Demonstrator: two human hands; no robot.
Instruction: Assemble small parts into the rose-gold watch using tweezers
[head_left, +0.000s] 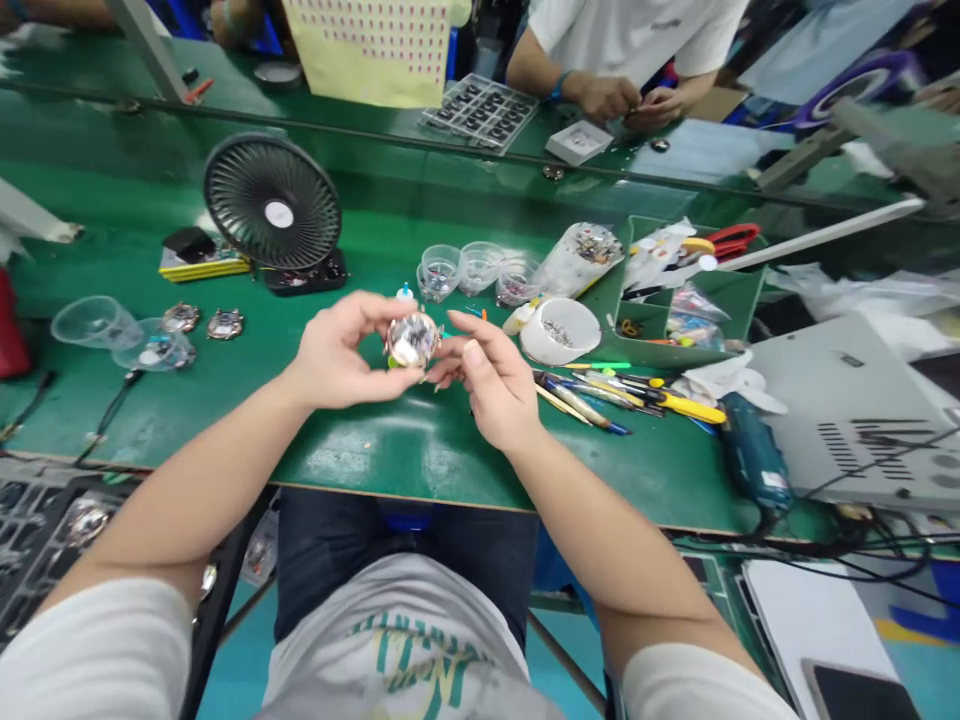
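My left hand [349,352] is closed around the edge of a shiny round watch case [412,340] with a rose-gold rim, thumb below and fingers above. It is held over the front middle of the green bench. My right hand [495,380] meets the case's right side with its fingers bent together. Whatever is between those fingertips is hidden or too small to make out. Two similar watch cases [225,323] lie on the bench to the left, beside clear plastic cups [96,322]. Behind my hands stand several small clear cups [439,272] with tiny parts.
A black fan [272,205] stands at the back left. To the right are a white tub [560,331] of small metal parts, scattered hand tools [600,395], a green divided box [686,345], a teal power tool [754,455] and a grey machine [855,410]. Across the bench, a co-worker's hands [634,103] handle something small.
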